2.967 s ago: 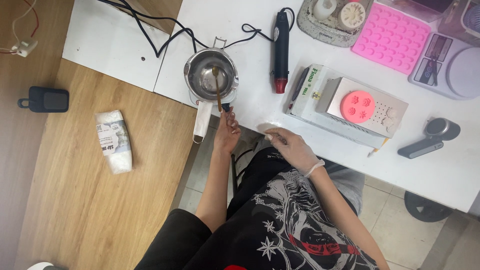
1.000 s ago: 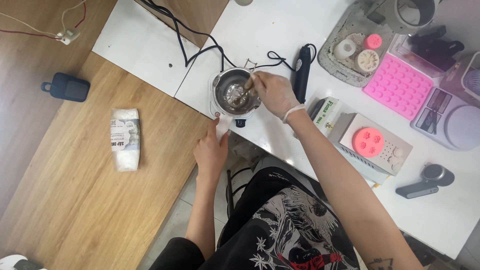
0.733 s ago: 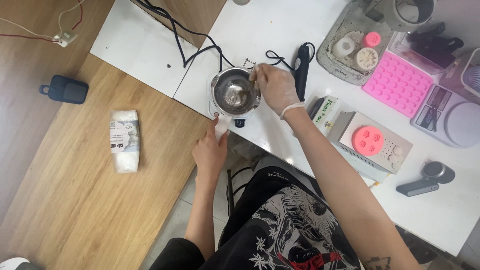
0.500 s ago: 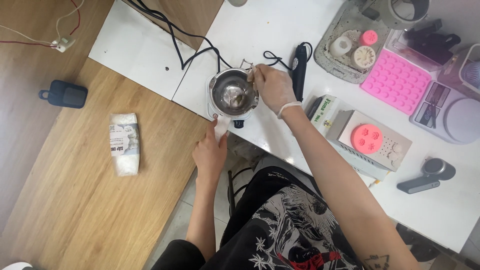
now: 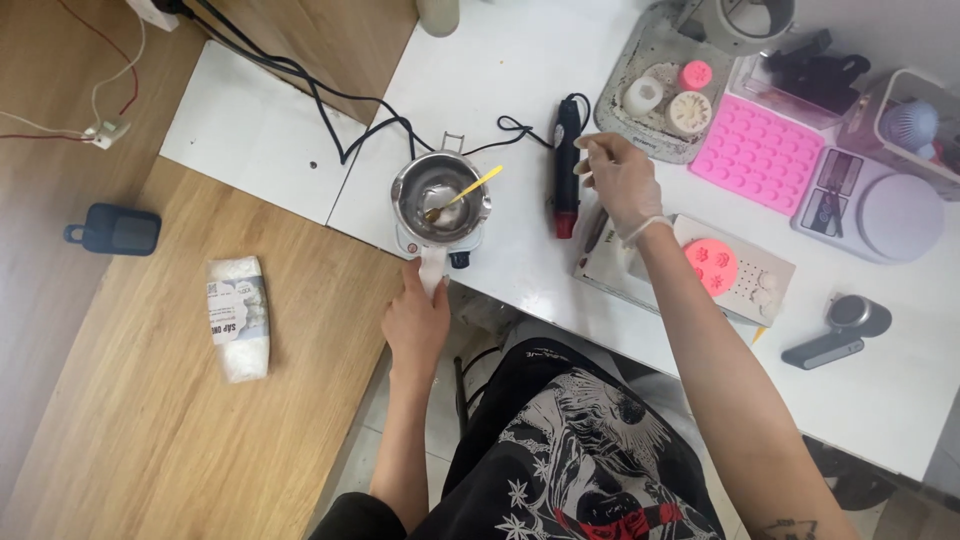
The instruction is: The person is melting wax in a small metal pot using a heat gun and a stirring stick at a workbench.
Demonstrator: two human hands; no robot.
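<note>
Left hand point(image 5: 415, 318) grips one pot's white handle point(image 5: 432, 268); gloved right hand point(image 5: 618, 178) hovers loosely open, empty.

brightness: bright and even, daylight-like across the whole view
light source: not in view; soft, seemingly from above
glare: the white table point(image 5: 540, 60) is close to washed out at 12 o'clock; a bright sheen sits inside the metal pot point(image 5: 438, 195)
shadows: faint and short, a thin dark edge beside the black tool point(image 5: 566, 165) and under the pot
darker zone: the black shirt point(image 5: 560, 450) at 6 o'clock loses detail in its folds
sharpness: mostly crisp; the gloved right hand point(image 5: 620, 178) is slightly soft
distortion: wide-angle lens, table edges lean outward toward 2 and 10 o'clock
</note>
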